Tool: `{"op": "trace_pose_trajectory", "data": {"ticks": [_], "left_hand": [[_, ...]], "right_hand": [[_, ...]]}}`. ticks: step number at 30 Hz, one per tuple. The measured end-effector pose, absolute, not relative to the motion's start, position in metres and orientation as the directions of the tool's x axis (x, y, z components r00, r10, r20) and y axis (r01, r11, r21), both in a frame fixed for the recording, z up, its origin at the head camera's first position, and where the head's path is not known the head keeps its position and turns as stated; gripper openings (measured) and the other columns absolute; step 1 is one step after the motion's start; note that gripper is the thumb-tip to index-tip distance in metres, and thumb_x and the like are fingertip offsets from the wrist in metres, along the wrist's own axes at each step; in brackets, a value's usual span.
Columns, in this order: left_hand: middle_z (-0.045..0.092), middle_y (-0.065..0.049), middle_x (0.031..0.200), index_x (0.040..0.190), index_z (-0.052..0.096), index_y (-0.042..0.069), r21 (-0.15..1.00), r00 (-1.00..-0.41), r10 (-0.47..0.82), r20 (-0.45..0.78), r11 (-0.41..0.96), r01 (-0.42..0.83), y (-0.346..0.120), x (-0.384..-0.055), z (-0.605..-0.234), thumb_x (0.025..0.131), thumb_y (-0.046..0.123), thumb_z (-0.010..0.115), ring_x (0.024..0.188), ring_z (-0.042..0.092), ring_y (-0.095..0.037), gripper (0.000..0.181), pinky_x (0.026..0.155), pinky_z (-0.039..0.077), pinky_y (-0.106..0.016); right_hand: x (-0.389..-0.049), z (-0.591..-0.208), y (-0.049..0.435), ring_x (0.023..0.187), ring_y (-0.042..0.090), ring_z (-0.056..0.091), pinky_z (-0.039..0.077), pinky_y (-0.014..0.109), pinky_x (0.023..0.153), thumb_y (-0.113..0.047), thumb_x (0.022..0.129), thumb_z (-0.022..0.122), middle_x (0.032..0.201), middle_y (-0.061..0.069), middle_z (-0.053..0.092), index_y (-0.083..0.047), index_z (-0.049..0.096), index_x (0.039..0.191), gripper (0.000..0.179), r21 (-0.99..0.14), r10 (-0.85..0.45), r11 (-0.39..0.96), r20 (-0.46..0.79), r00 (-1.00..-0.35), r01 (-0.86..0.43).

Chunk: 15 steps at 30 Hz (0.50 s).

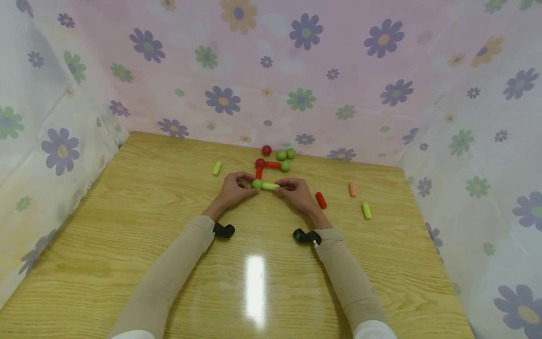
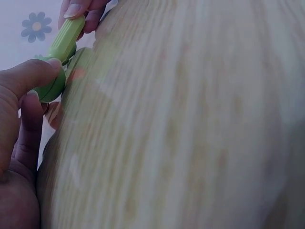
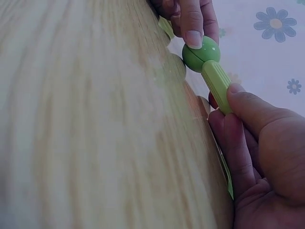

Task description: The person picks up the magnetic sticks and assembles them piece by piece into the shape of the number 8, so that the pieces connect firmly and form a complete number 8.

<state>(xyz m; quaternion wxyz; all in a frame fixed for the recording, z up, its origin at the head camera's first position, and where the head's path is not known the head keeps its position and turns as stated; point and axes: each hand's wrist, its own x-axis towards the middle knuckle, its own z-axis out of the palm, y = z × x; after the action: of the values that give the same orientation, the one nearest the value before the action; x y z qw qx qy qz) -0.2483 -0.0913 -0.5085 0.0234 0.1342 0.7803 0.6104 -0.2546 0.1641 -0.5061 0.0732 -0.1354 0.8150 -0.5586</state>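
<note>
My left hand [image 1: 234, 189] pinches a green ball [image 1: 257, 184] between thumb and fingers. With thumb and fingertips my right hand [image 1: 297, 193] grips the far end of a ribbed yellow-green rod [image 1: 269, 186]. In the right wrist view the other end of that rod [image 3: 217, 86] meets the green ball [image 3: 201, 53]. Behind the ball a red rod [image 1: 259, 173] runs back to a red ball [image 1: 260, 162]. From there a second red rod [image 1: 273, 165] leads right to another green ball [image 1: 285, 165].
A loose red ball [image 1: 266, 150] and two green balls [image 1: 281, 155] lie at the back. One yellow-green rod [image 1: 217, 168] is on the left. To the right lie a red rod [image 1: 321, 200], an orange rod [image 1: 353, 189] and a yellow-green rod [image 1: 366, 211]. Flowered cloth [image 1: 262, 108] borders the table.
</note>
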Motion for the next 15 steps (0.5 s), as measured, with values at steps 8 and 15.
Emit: {"op": "trace_pose_trajectory", "data": {"ticks": [8,15], "left_hand": [[0.07,-0.019,0.1,0.111,0.072,-0.001,0.953,-0.967,0.232,0.108,0.253,0.167,-0.09,-0.246,-0.503,0.085,0.008,0.083,0.07,0.057,-0.019,0.03,0.063,0.046,-0.023],[0.071,-0.013,0.097,0.109,0.073,0.004,0.953,-0.967,0.217,0.132,0.24,0.184,-0.091,-0.25,-0.51,0.083,0.012,0.086,0.067,0.057,-0.013,0.029,0.063,0.047,-0.024]], "right_hand": [[-0.243,-0.486,0.161,0.092,0.01,0.069,0.054,0.022,0.081,-0.012,0.096,0.073,0.114,0.018,0.073,0.001,0.073,0.118,0.026,-0.933,-0.302,0.336,0.025,-0.953,-0.131],[-0.235,-0.469,0.157,0.09,0.009,0.069,0.054,0.022,0.081,-0.007,0.096,0.071,0.113,0.023,0.072,0.008,0.071,0.117,0.027,-0.932,-0.29,0.339,0.028,-0.956,-0.13]]}}
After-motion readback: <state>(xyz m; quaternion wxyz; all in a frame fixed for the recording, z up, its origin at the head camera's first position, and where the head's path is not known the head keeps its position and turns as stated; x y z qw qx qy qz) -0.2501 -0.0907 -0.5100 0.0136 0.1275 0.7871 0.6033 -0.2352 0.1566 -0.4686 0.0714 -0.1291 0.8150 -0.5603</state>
